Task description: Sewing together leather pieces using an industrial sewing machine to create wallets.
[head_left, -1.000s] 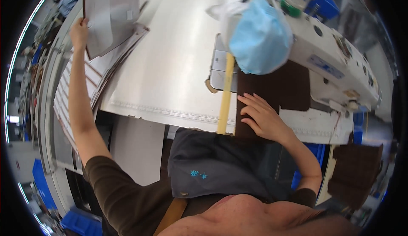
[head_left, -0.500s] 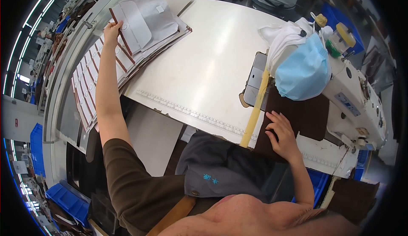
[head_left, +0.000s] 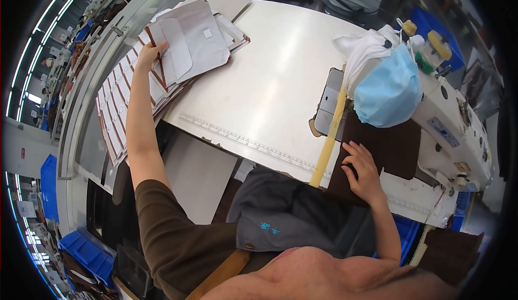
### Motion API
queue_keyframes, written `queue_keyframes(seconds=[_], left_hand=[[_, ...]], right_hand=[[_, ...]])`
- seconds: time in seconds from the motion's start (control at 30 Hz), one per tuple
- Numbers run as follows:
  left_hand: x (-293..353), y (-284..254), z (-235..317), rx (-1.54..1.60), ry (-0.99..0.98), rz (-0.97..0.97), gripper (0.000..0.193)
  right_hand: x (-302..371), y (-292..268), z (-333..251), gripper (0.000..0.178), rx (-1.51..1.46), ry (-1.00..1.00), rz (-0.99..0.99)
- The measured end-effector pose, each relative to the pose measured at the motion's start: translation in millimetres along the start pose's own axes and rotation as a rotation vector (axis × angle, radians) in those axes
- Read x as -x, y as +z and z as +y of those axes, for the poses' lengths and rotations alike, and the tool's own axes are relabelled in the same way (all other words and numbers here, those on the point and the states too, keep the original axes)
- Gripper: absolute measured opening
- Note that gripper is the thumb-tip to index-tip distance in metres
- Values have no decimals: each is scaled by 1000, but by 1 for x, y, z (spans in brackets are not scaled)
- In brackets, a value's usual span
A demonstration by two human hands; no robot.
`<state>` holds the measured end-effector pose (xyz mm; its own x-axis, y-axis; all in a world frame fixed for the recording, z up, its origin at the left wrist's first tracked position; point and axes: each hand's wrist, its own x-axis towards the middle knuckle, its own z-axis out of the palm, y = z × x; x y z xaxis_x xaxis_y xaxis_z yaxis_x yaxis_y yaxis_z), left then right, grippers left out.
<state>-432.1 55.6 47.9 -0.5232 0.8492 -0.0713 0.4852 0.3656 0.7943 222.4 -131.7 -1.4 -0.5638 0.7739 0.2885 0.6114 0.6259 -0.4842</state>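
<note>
While the left hand (head_left: 149,56) pinches a brown-edged white panel (head_left: 195,45), right hand (head_left: 363,172) loosely spread, matte brown sheet (head_left: 387,147) beneath

Brt rm, tube lights (head_left: 53,3) upper L, glare on white tabletop (head_left: 275,57), fisheye-bent edges, blk corners.

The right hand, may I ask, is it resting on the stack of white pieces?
No, the right hand lies on the dark brown piece near the yellow strip.

Strip lights (head_left: 45,16) blaze at ten o'clock, a pale panel (head_left: 27,143) stands at nine, a blue bin (head_left: 89,254) sits at eight, a second blue bin (head_left: 452,41) at two, and the white worktable (head_left: 259,68) gleams at twelve!
</note>
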Motion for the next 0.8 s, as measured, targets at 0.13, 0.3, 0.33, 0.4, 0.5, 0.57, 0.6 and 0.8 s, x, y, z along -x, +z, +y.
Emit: queue_keyframes(seconds=[0.13, 0.3, 0.33, 0.4, 0.5, 0.57, 0.6, 0.8], left_hand=[[-8, -15, -6, 9, -7, -21, 50], [10, -8, 3, 142, -4, -134, 42], [14, -14, 4, 140, -5, -128, 42], [22, -25, 7, 157, -96, -145, 53], [38, -16, 33, -316, 128, -182, 53], [87, 20, 78, 198, 200, -179, 44], [86, 5, 83, 101, 317, -173, 43], [210, 104, 181, -798, 862, 148, 49]], right_hand=[[0, 0, -1, 11, -2, -4, 3], [1, 0, 0, 11, 0, -1, 12], [1, 0, -1, 11, -4, -7, 13], [1, 0, -2, 11, -10, -23, 11], [1, 0, -1, 11, -12, -8, 6], [1, -2, 4, 12, 0, 16, 10], [0, -3, 1, 12, -13, -25, -8], [-10, -13, 1, 28, 30, -37, 1]])
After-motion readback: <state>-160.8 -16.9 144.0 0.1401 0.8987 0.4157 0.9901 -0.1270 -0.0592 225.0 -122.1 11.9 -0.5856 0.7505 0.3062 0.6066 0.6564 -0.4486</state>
